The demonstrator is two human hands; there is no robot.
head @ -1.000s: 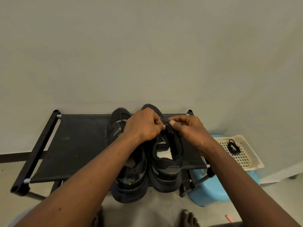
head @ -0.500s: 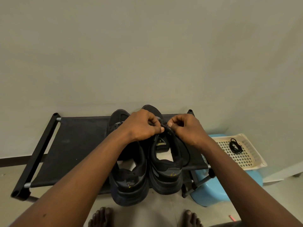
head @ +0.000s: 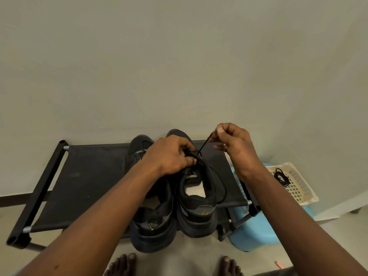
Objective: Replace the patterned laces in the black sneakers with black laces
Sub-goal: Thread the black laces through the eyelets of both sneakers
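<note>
The left hand (head: pixel 169 154) is curled over the top of the right black sneaker (head: pixel 196 198) and grips it by the lace holes. The right hand (head: pixel 234 148) is higher up. Its thumb and first finger pinch the end of a black lace (head: pixel 203 145), and its other fingers are loosely bent. The lace runs tight down into the shoe. The other sneaker (head: pixel 153 220) touches it on a black shoe rack (head: pixel 83 176). A coiled lace (head: pixel 281 176) lies in a cream basket (head: pixel 298 188).
</note>
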